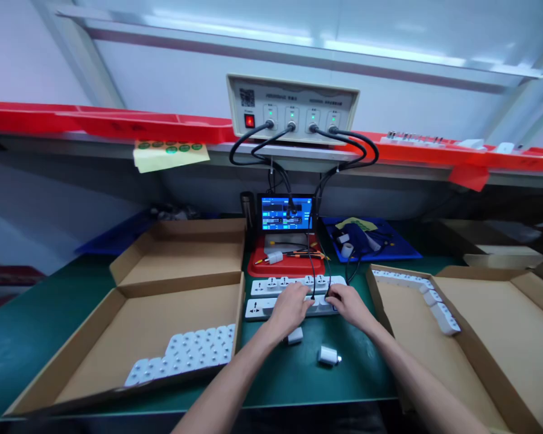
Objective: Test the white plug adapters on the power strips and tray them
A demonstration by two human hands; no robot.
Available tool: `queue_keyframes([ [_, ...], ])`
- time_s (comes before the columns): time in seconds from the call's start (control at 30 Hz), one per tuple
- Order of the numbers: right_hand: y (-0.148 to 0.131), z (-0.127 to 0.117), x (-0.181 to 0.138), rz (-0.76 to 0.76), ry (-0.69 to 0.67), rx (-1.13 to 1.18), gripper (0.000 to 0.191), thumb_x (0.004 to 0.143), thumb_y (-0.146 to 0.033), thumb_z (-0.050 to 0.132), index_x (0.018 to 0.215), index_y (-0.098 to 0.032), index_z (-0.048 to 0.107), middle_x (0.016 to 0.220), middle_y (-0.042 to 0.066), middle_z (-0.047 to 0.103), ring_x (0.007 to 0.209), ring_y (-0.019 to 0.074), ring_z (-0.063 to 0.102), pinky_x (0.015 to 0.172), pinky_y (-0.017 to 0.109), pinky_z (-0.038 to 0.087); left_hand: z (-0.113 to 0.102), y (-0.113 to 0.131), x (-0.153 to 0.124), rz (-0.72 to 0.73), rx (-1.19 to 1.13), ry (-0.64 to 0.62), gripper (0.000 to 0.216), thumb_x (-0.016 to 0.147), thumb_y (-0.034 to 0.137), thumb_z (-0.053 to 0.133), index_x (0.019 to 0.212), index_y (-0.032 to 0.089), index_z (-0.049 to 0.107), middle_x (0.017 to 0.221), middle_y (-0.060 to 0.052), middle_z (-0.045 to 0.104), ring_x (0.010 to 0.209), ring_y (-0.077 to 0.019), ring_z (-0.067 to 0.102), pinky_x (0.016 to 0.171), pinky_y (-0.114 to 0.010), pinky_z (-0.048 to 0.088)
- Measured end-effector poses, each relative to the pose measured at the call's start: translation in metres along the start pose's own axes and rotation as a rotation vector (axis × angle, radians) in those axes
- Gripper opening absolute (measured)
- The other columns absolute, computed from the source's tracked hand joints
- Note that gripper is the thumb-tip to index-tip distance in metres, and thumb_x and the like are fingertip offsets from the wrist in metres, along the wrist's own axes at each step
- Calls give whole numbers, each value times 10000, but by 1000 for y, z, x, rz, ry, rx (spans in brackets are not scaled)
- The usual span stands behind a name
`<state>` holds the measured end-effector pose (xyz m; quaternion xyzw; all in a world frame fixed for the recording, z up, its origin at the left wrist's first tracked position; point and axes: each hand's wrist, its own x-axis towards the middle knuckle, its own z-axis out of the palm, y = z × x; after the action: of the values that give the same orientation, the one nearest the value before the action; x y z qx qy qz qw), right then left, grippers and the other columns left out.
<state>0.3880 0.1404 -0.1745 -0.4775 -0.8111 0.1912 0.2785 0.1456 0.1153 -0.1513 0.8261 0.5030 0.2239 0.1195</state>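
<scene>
Palms-down, left hand [291, 306] & right hand [349, 303] on front power strip [257, 308], arms converging

Both your hands rest on the nearer of two white power strips [256, 308], left hand [291, 307] beside right hand [349, 304], where black cables [314, 265] come down from the tester box [292, 108]. Your fingers hide what they grip. Two loose white plugs [329, 355] lie on the green mat [298, 377] just before you. Cardboard trays [131, 325] on either side hold white adapters [185, 352].
</scene>
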Motion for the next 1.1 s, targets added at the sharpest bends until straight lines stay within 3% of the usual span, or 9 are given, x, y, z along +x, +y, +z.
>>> queue_keyframes([
  [0.1, 2, 1, 0, -25, -6, -44, 115, 955, -202, 641, 841, -208, 650, 865, 32, 714, 825, 203, 628, 757, 294, 409, -19, -13, -20, -15, 56, 41, 264, 1026, 277, 695, 1278, 197, 702, 1232, -122, 735, 1181, -312, 658, 1034, -431, 517],
  [0.23, -1, -11, -1, -34, -48, -140, 122, 986, -231, 661, 868, -211, 684, 902, 42, 738, 851, 212, 656, 765, 295, 418, -44, -42, -47, -115, 148, -22, 420, 975, 200, 713, 1390, 192, 648, 1395, -155, 710, 1300, -347, 636, 1114, -468, 492],
  [0.43, -44, -23, -1, -77, 125, -339, 395, 1113, -446, 578, 815, -204, 675, 837, 66, 724, 798, 209, 667, 719, 302, 401, -52, -67, -58, -252, 104, -161, 281, 965, 147, 648, 1233, 221, 688, 1289, -130, 777, 1230, -323, 711, 1018, -393, 518],
  [0.6, -103, 22, 18, -149, -162, -498, 176, 1095, -293, 576, 1160, -210, 716, 1128, 112, 769, 921, 236, 739, 767, 299, 481, -39, -79, -61, -170, 26, -67, 282, 935, 113, 620, 1183, 217, 705, 1234, -136, 797, 1175, -321, 733, 1001, -404, 540],
  [0.7, -122, 52, 37, -149, -283, -551, 267, 1052, -221, 599, 1307, -193, 672, 1224, 143, 762, 962, 267, 767, 805, 317, 526, -37, -86, -64, -130, -90, 97, 289, 960, 146, 581, 1203, 221, 718, 1240, -133, 796, 1168, -305, 735, 1039, -434, 562],
  [0.77, -125, 62, 48, -159, -350, -555, 260, 1019, -177, 612, 1266, -175, 690, 1205, 146, 774, 998, 289, 774, 840, 331, 542, -42, -89, -63, -128, -185, 221, 279, 976, 203, 579, 1208, 225, 733, 1241, -127, 796, 1161, -294, 737, 1054, -440, 573],
  [0.87, -124, 59, 56, -145, -361, -488, 200, 989, -177, 651, 1176, -169, 722, 1189, 140, 786, 1048, 301, 770, 881, 340, 548, -53, -91, -59, -150, -334, 349, 284, 991, 287, 580, 1198, 222, 763, 1226, -118, 789, 1163, -278, 734, 1071, -433, 576],
  [0.93, -126, 50, 55, -132, -252, -366, 234, 996, -216, 675, 1222, -177, 723, 1219, 144, 784, 1084, 297, 757, 922, 350, 547, -56, -92, -58, -192, -448, 400, 319, 1018, 380, 568, 1191, 212, 778, 1205, -119, 781, 1131, -267, 737, 1045, -422, 589],
  [1.1, -138, 31, 43, -147, -69, 191, 246, 986, -300, 699, 1202, -206, 769, 1079, 84, 820, 950, 241, 741, 875, 328, 550, -37, -75, -65, -396, -869, 472, 610, 965, 647, 668, 1336, 163, 674, 1164, -129, 776, 922, -233, 761, 803, -355, 640],
])
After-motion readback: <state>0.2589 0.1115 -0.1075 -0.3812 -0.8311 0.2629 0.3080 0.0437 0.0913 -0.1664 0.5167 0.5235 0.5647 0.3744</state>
